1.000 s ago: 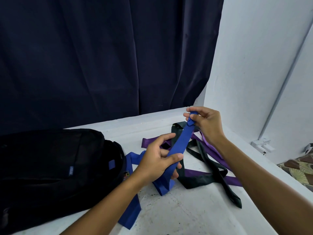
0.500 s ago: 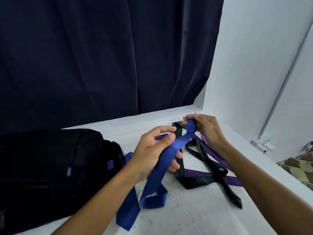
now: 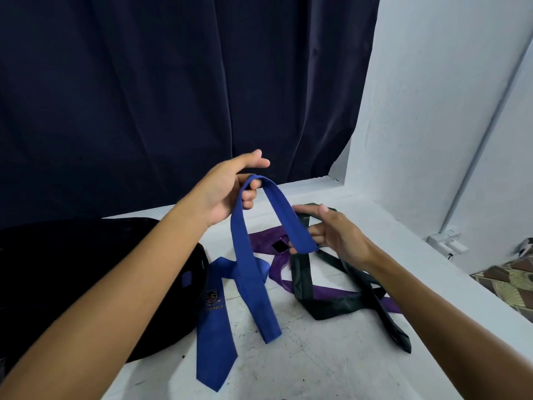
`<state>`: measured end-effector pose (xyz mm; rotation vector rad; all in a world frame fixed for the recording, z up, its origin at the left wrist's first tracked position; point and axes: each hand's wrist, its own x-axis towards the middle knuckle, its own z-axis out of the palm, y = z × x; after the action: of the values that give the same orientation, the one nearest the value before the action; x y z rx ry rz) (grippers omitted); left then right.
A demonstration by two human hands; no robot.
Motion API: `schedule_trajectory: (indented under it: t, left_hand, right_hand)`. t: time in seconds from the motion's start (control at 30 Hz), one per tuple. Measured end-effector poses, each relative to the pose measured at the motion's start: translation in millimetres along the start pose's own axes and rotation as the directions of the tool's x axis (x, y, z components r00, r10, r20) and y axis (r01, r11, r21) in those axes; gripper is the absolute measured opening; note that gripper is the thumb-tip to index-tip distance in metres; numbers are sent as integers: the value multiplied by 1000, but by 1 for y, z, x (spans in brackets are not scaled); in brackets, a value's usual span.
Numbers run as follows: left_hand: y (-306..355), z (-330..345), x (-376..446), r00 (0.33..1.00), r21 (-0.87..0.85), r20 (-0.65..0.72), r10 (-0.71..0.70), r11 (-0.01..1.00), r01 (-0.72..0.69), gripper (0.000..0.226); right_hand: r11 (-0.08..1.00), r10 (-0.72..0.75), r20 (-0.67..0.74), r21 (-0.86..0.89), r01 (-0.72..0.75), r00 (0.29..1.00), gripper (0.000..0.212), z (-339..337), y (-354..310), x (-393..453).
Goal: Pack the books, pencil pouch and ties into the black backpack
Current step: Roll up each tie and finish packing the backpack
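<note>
**Inspector:** Dark curtain (image 3: 173, 96) behind, white wall (image 3: 432, 111) to the right, a scuffed white table (image 3: 331, 365) below. State the grip.

**Assessor:** The left hand (image 3: 227, 194) is raised, with the blue tie (image 3: 245, 272) draped over its curled lower fingers; the thumb and forefinger stand clear above. The right hand (image 3: 340, 235) pinches the tie's short end, thumb on top, the other fingers loosely spread. The band arches between the two hands.

**Inspector:** And outward from there?

**Assessor:** The long part hangs from the left hand to the table, crosses itself, and its broad crested end lies flat beside the black backpack (image 3: 86, 284). A purple tie (image 3: 331, 291) and a dark green tie (image 3: 354, 287) lie tangled under and beyond the right hand. Books and pouch are not in view; whether they are packed I cannot tell.

**Inspector:** Step in hand?

**Assessor:** In my judgement, gathering the blue tie into a bundle for packing.

**Inspector:** Recommendation?

**Assessor:** Keep the band flat, wind even loops around the left fingers, and keep light tension with the right hand. Lift the tail clear of the crossing first, or it may twist. Keep it off the other ties to avoid snagging.
</note>
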<state>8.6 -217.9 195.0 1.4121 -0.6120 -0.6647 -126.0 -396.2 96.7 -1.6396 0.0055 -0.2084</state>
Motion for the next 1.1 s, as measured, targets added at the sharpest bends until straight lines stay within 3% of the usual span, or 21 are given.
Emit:
schedule_trajectory:
  t: [0.13, 0.23, 0.33, 0.43, 0.5, 0.57, 0.67, 0.77, 0.93, 1.1]
  left_hand:
    - [-6, -11, 28, 994, 116, -15, -108, 987, 109, 34]
    - [-25, -14, 44, 983, 239, -38, -179, 954, 183, 41]
    - [-56, -16, 49, 980, 463, -81, -184, 864, 200, 46]
    - [-89, -12, 47, 992, 662, -123, 9, 746, 75, 46]
    - [-98, -1, 38, 987, 524, -98, 127, 850, -57, 36]
    - [-99, 16, 26, 982, 203, -20, 185, 963, -177, 22]
    - [-100, 36, 9, 959, -90, 107, 262, 963, -253, 34]
    - [-104, 50, 1, 944, -38, 104, 312, 950, -309, 27]
    - [-108, 59, -4, 970, -19, 60, 236, 972, -236, 7]
    - [-111, 59, -13, 986, -43, 18, 166, 985, -165, 12]
  right_hand:
    - [972, 119, 212, 175, -157, 970, 86, 10, -8, -6]
    - [924, 89, 301, 331, -191, 949, 87, 11, -14, -10]
    - [855, 42, 188, 502, -133, 981, 96, 12, -26, -10]
    - [820, -1, 26, 572, -14, 1000, 80, 13, -41, -12]
    - [810, -1, -20, 586, 13, 1000, 72, 13, -50, -10]
    - [816, -8, -41, 577, 30, 999, 70, 12, -54, -6]
    - [833, -42, -62, 549, 69, 997, 70, 10, -58, -3]
    - [861, -66, -104, 497, 109, 992, 75, 12, -61, 1]
    - [907, -68, -177, 399, 134, 982, 71, 12, -62, 7]
    - [933, -71, -245, 328, 151, 967, 67, 7, -66, 11]
